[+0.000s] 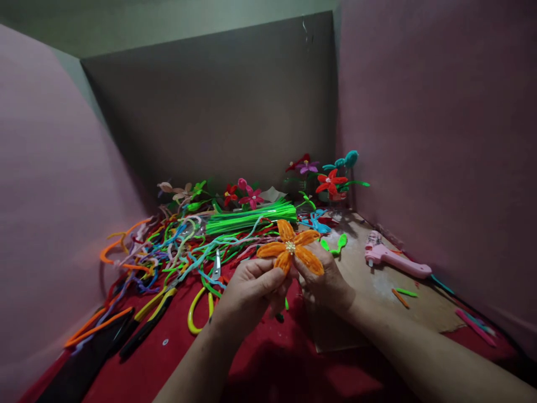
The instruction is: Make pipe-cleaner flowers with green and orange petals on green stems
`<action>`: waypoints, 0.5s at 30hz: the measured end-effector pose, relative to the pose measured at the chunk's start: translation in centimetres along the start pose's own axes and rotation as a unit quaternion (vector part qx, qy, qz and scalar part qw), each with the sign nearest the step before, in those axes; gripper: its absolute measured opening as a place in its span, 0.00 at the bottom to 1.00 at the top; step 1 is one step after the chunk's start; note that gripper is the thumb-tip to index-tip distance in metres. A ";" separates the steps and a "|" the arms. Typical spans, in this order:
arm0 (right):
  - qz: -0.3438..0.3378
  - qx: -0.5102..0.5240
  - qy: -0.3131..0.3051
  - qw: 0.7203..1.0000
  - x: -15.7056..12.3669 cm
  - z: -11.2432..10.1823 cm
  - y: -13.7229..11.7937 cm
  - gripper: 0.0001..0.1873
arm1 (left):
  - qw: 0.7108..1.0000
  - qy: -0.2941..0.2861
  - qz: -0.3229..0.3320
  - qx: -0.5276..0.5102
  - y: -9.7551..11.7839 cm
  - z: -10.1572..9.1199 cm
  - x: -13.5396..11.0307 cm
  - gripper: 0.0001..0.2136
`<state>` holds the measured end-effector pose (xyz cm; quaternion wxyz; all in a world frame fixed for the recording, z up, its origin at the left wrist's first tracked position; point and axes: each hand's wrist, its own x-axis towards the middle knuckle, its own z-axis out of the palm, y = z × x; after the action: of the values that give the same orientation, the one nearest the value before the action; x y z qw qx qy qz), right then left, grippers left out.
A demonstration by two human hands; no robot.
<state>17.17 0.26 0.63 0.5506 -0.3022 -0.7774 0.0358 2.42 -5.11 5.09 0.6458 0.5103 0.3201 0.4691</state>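
An orange pipe-cleaner flower (309, 259) with five petals and a pale beaded centre faces me, held up in front of the heap. My left hand (259, 284) pinches it from the lower left, the thumb on the bottom petal. On the right side, my right hand (329, 282) grips it from behind, fingers partly hidden by the petals. Below the flower my fingertips come close together, and whatever stem lies between them is hidden. A small green leaf piece (335, 245) lies on the cardboard just past my right hand.
Tangled pipe cleaners (142, 252) cover the left side, with a green bundle (251, 217) behind. Pliers (157, 308) and yellow-handled scissors (197, 310) lie left. A pink glue gun (398, 261) rests on cardboard (436, 305) at right. Finished flowers (332, 182) stand at the back, between tall panels.
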 end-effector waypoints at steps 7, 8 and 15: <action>0.019 0.037 0.010 0.999 -0.4 0.7 -0.5 0.08 | 0.996 0.045 0.056 -0.043 -0.5 0.7 0.0 0.09; 0.017 0.039 0.009 0.999 -0.4 0.7 -0.5 0.08 | 0.996 0.050 0.068 -0.043 -0.6 0.7 0.0 0.09; 0.032 0.060 0.017 0.998 -0.3 0.8 -0.5 0.08 | 0.994 0.049 0.089 -0.032 -0.7 0.9 0.0 0.08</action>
<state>16.36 -0.11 0.25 0.5791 -0.2944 -0.7543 0.0950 3.44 -5.44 4.68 0.6010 0.4925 0.2893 0.5591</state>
